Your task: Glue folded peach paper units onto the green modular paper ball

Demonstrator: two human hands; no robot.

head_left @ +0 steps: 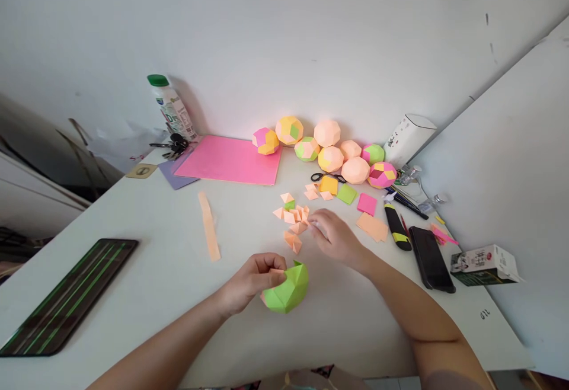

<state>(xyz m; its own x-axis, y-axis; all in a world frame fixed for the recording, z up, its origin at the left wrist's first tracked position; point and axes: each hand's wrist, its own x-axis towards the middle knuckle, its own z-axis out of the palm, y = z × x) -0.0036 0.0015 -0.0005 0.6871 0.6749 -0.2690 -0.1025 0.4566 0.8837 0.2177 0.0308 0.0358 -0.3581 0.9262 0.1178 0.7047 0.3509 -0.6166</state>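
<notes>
Head view: left hand nearest, fingers closed around green paper shape at the middle of the table. Right hand just beyond, fingertips on pile of peach folded pieces; grip unclear. Phone to the right. Paper balls and pink sheet farthest back.

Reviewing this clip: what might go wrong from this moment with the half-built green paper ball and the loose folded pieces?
The left hand pinches the green paper shell at its open edge; a tight squeeze may crease it or pop its panels apart.
The right hand rests among the peach folded pieces; a careless sweep could scatter them.
The right forearm lies near the black phone and might nudge it.
</notes>
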